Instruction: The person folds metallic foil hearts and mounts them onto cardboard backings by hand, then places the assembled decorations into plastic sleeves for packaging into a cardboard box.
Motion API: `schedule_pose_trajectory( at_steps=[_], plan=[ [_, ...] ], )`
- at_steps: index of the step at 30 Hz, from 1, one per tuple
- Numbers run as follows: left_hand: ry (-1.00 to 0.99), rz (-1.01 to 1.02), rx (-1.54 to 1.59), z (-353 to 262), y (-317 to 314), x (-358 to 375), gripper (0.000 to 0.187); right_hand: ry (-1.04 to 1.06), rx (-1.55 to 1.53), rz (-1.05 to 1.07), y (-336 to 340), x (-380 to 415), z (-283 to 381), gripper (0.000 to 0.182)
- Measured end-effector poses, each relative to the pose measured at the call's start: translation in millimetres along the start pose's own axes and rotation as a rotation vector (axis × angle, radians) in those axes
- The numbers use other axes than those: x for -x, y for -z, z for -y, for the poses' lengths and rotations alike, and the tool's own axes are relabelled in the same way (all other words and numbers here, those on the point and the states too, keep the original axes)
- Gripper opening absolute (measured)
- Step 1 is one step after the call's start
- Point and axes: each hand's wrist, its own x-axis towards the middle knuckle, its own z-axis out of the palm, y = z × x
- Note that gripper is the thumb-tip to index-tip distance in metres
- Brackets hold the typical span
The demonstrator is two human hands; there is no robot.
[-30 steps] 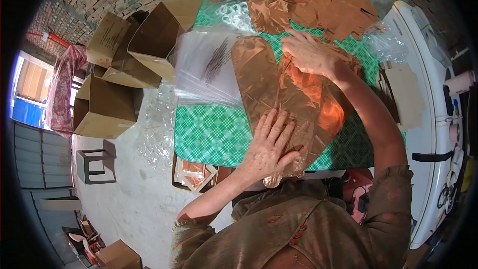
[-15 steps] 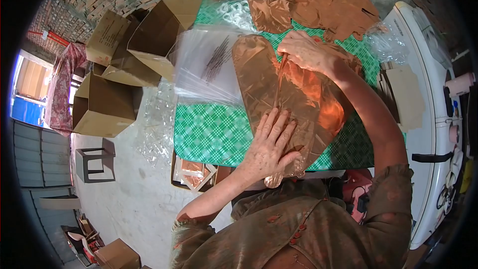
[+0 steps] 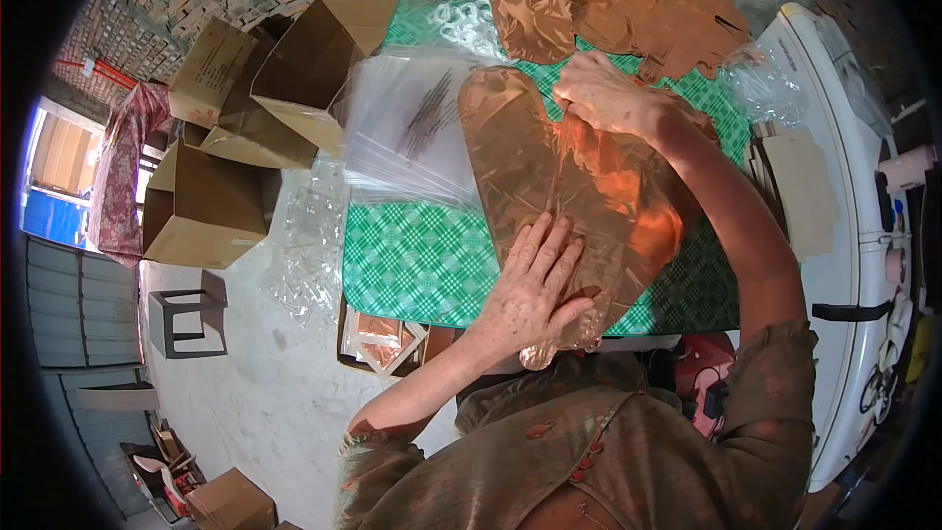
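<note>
A flat, uninflated copper-coloured foil balloon (image 3: 505, 137) lies across the table in front of me. My left hand (image 3: 530, 290) rests flat on its near part, fingers stretched out and a little apart. Farther up, my right hand (image 3: 608, 96) is closed on the balloon's upper edge, fingers curled and fingertips partly hidden. Between my hands the foil is wrinkled, with a bright, shiny fold on the right side. A stack of clear plastic bags (image 3: 402, 128) lies left of the balloon.
More copper foil balloons (image 3: 638, 15) are heaped at the far side of the green checked tablecloth (image 3: 422, 260). Open cardboard boxes (image 3: 211, 206) stand at left. Crumpled clear plastic (image 3: 765, 83) and cardboard sheets (image 3: 795, 191) lie at right, beside a white appliance (image 3: 834, 236).
My right hand has shifted slightly up and to the right and turned more into a fist. The raised foil ridge below it has flattened. My left hand stays in place.
</note>
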Motion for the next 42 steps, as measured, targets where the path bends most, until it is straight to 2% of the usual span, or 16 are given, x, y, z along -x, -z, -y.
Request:
schedule_pose_trajectory(
  at_steps=[6, 10, 13, 16, 19, 20, 24, 28, 33, 37, 38, 42],
  plan=[
    [0.003, 0.009, -0.019, 0.4, -1.4, 0.0, 0.076, 0.012, -0.022, -0.033, -10.0, -1.7, -3.9, 0.004],
    [0.006, 0.009, -0.030, 0.3, -3.1, 0.0, 0.075, 0.005, -0.046, -0.041, -11.7, 0.5, -3.0, 0.016],
    [0.007, 0.001, -0.037, 0.4, -4.9, -0.2, 0.073, 0.064, -0.026, -0.345, -22.2, 11.8, -5.1, 0.029],
    [0.005, -0.011, -0.040, 0.4, -5.2, -0.6, 0.072, -0.031, -0.117, -0.362, -19.8, 38.7, 6.1, 0.036],
    [-0.002, -0.026, -0.039, -0.3, -5.4, -0.7, 0.071, -0.076, 0.045, -0.462, -44.7, 62.9, 38.1, 0.042],
    [-0.007, -0.033, -0.040, -0.1, -5.4, -1.5, 0.071, -0.117, 0.040, -0.329, -50.3, 74.9, 49.5, 0.054],
    [-0.020, -0.028, -0.068, -0.2, -6.5, -2.6, 0.068, -0.127, -0.069, -0.159, -48.3, 103.3, 87.8, 0.066],
    [-0.016, -0.015, -0.084, -0.6, -6.8, -2.9, 0.065, -0.158, -0.057, -0.169, -55.4, 98.0, 75.0, 0.067],
    [-0.009, 0.006, -0.095, -0.8, -7.0, -4.5, 0.065, -0.211, -0.018, -0.293, -73.1, 79.9, 11.9, 0.063],
    [-0.003, 0.021, -0.105, 0.4, -8.2, -6.0, 0.064, -0.166, 0.257, -0.248, -66.4, 75.0, -24.0, 0.058],
    [-0.002, 0.023, -0.106, -0.1, -8.3, -5.2, 0.064, -0.210, 0.096, -0.291, -73.9, 69.8, -36.7, 0.056],
    [-0.008, -0.006, -0.092, -0.7, -8.0, -3.3, 0.066, -0.148, 0.072, -0.345, -63.8, 77.8, -57.2, 0.058]
  ],
)
